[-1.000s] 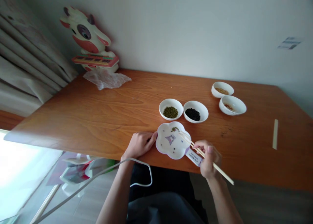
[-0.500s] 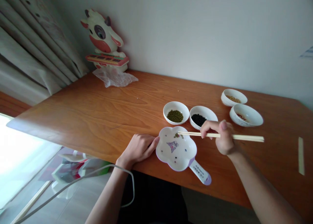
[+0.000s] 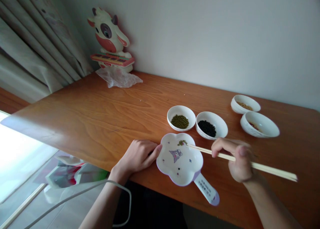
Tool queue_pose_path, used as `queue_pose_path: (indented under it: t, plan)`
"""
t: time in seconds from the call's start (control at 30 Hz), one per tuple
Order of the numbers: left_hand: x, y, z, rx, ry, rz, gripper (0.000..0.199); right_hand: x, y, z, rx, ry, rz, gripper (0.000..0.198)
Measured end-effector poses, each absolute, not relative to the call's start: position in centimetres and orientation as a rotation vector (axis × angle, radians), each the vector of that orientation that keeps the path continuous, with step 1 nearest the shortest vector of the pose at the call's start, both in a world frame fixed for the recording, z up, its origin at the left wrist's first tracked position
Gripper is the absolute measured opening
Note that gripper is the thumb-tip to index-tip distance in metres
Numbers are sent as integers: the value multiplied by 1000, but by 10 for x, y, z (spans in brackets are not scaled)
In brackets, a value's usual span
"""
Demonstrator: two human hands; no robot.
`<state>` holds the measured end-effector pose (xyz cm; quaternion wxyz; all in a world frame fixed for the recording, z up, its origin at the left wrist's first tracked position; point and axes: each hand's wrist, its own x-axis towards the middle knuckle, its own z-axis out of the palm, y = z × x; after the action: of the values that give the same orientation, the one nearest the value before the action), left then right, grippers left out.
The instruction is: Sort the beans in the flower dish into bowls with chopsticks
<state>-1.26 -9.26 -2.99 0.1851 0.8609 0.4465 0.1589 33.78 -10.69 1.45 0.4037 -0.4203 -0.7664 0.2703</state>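
My right hand is closed round a pair of light wooden chopsticks. Their tips touch down inside a white flower-shaped dish with a purple rim and a handle, beside a small cluster of green mung beans. A dark bean or printed dot shows lower in the dish; I cannot tell which. My left hand rests on the table, thumb and forefinger closed together at the dish's left rim. Behind the dish stand a white bowl of mung beans and a white bowl of black beans.
Two more white bowls stand at the right: one with yellowish grains, one with reddish bits. A cow toy keyboard and a clear plastic bag are at the back left. A pale cable hangs by my left forearm.
The chopstick tips have shifted right, off the mung bean cluster, and my right hand has moved right and nearer to me. The whole view has shifted slightly. My left hand stays at the rim.
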Motion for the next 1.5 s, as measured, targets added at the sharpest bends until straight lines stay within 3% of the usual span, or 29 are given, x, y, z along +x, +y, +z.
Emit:
queue_pose_path:
  t: [0.77,1.5]
  plan:
    - [-13,-93,-27,2409,1242,495,44,313,-113,24,-1303,-1826,555,75]
    - [-13,-92,-30,2436,1286,454,47,297,-112,1,-1187,-1650,856,81]
